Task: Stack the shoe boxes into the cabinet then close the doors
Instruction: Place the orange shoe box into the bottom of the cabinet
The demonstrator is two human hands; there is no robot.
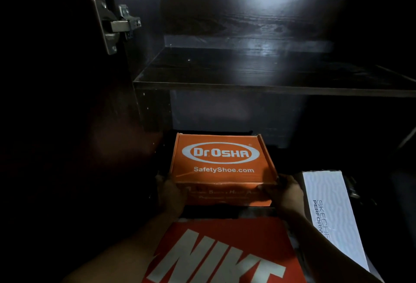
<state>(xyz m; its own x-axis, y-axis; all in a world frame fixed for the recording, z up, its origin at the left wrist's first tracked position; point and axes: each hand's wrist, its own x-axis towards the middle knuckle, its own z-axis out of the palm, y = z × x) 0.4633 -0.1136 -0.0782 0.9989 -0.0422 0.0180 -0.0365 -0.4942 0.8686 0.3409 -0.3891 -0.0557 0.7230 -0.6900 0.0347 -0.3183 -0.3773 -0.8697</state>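
An orange Dr.Osha shoe box (221,163) sits low in the dark cabinet, under the middle shelf (258,84). My left hand (170,192) grips its near left corner and my right hand (287,192) grips its near right corner. A red Nike shoe box (225,251) lies closest to me, between my forearms. To the right, a white Skechers shoe box (331,213) lies lengthwise. What the orange box rests on is too dark to tell.
The cabinet's left door stands open, with a metal hinge (117,24) on its inner side. The shelf above the orange box holds nothing. The dark area to the right of the white box is hard to read.
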